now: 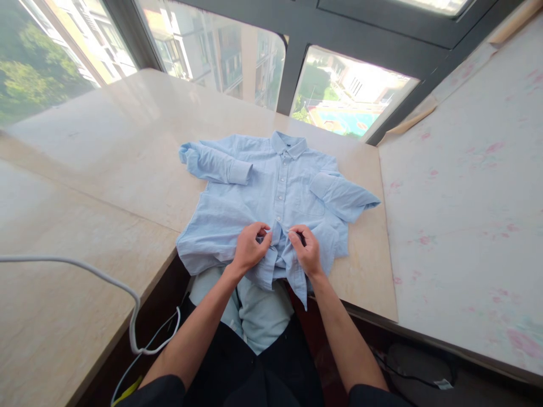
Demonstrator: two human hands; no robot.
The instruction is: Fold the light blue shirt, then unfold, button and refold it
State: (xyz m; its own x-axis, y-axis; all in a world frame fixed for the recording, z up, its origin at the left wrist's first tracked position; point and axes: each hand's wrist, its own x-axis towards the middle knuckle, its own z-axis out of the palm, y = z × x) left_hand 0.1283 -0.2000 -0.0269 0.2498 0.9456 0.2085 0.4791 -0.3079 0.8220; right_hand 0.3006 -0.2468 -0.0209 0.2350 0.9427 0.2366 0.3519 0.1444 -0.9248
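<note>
A light blue button-up shirt (263, 198) lies front side up on the stone-like ledge, its collar toward the window. Both sleeves are folded inward across the front. The upper buttons are fastened, while the placket parts near the hem, which hangs over the ledge's front edge. My left hand (253, 244) pinches the left-hand front edge of the shirt below the lowest visible fastened button. Across the gap, my right hand (306, 249) pinches the opposite front edge, fingers curled. Whether either hand holds a button is too small to tell.
The beige ledge (106, 141) runs along window panes (220, 56) in dark frames (292, 73). A white cable (85, 264) crosses the left side and loops over the edge. At right stands a floral-patterned wall surface (462, 215). My legs are under the ledge's front edge.
</note>
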